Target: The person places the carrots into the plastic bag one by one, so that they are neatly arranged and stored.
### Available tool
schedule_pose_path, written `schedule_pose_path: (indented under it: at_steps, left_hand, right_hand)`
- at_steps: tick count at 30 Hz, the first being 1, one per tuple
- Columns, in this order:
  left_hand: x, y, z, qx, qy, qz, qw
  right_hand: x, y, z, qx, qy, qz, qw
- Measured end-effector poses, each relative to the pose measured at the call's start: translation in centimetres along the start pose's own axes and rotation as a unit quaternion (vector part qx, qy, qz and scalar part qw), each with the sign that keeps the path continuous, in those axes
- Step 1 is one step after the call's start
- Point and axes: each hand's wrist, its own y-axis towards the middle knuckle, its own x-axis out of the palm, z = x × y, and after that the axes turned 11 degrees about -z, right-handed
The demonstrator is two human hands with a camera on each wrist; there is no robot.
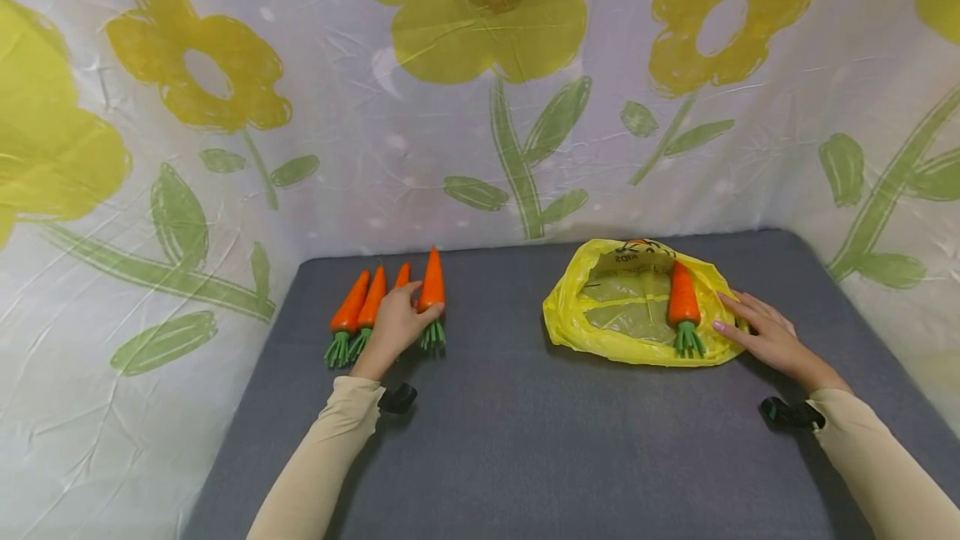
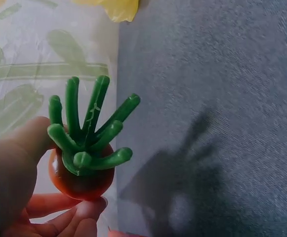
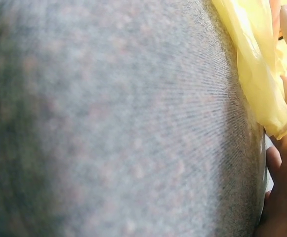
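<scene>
My left hand grips an orange toy carrot near its top, thumb on one side and fingers on the other. In the left wrist view its green stalks point at the camera, and its shadow falls on the cloth. Three similar carrots lie side by side just left of that hand, one partly hidden behind it. A yellow plastic bag lies with its mouth spread wide. One carrot is inside, by the right wall. My right hand holds the bag's right rim, with plastic between thumb and fingers.
Everything lies on a dark grey table. Behind and on both sides hangs a white curtain printed with yellow flowers, close against the table's far edge. Grey cloth fills most of the right wrist view.
</scene>
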Motion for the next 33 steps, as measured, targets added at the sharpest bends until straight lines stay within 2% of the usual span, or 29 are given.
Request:
schedule_pose_path:
  at_steps: [6,18,33]
  left_hand:
    - [0.0,0.0,0.6,0.013,-0.009,0.018,0.9997]
    - [0.6,0.1,1.8,0.008,-0.021,0.013,0.9997]
    - [1.1,0.2,4.2,0.023,-0.05,0.002,0.9985]
  right_hand:
    - [0.0,-0.1,-0.2,0.001,0.011,-0.007,0.9999]
    - [0.0,-0.1,-0.1,0.005,0.008,-0.008,0.9999]
    - [0.0,0.1,0.2,0.0,0.002,-0.003,1.0]
